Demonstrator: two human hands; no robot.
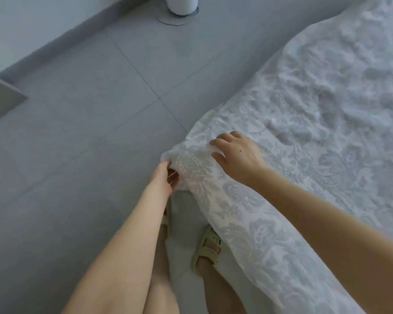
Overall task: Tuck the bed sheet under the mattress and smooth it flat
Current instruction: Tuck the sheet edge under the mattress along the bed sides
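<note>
A white bed sheet (315,105) with a pale blue floral pattern covers the mattress on the right and hangs over its near corner. My left hand (165,177) grips the bunched corner of the sheet from the floor side, fingers curled into the fabric. My right hand (235,152) lies on top of the sheet at the corner, fingers bent over the fold and pressing it down. The mattress itself is hidden under the sheet. The sheet's surface further right is wrinkled.
Grey floor tiles (89,132) fill the left. A white round-based object (182,5) stands at the top by the wall. A grey furniture corner (0,98) juts in at the left. My feet in pale sandals (208,248) stand beside the bed.
</note>
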